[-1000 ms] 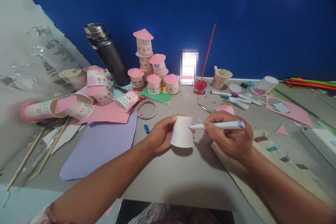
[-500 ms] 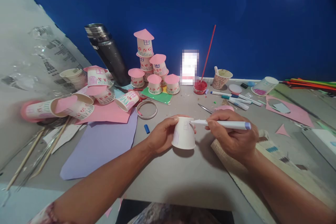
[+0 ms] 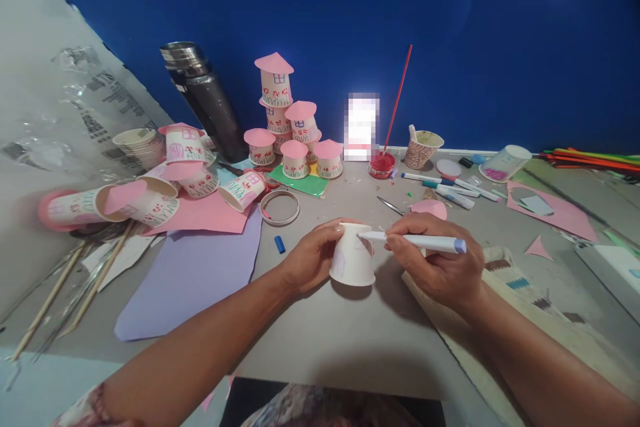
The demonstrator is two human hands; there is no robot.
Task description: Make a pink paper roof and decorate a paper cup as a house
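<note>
A white paper cup (image 3: pixel 353 257) stands upside down on the grey table (image 3: pixel 330 333), with faint purple lines drawn on its side. My left hand (image 3: pixel 309 259) is wrapped round the cup's left side and top, holding it. My right hand (image 3: pixel 439 265) grips a white marker with a lilac end (image 3: pixel 419 241). The marker lies almost level, and its tip touches the upper right part of the cup.
Decorated cup houses with pink roofs (image 3: pixel 294 137) are stacked at the back, others lie at left (image 3: pixel 145 197). A steel flask (image 3: pixel 203 100), a red paint pot with brush (image 3: pixel 383 163), loose markers (image 3: pixel 450 188), scissors (image 3: pixel 389 205), a tape ring (image 3: pixel 280 207), and lilac paper (image 3: pixel 195 273) and pink paper (image 3: pixel 555 207) surround the hands.
The cup has been turned and tilted slightly in my left hand. The marker tip has moved a little along the cup's upper part. Nothing else has moved.
</note>
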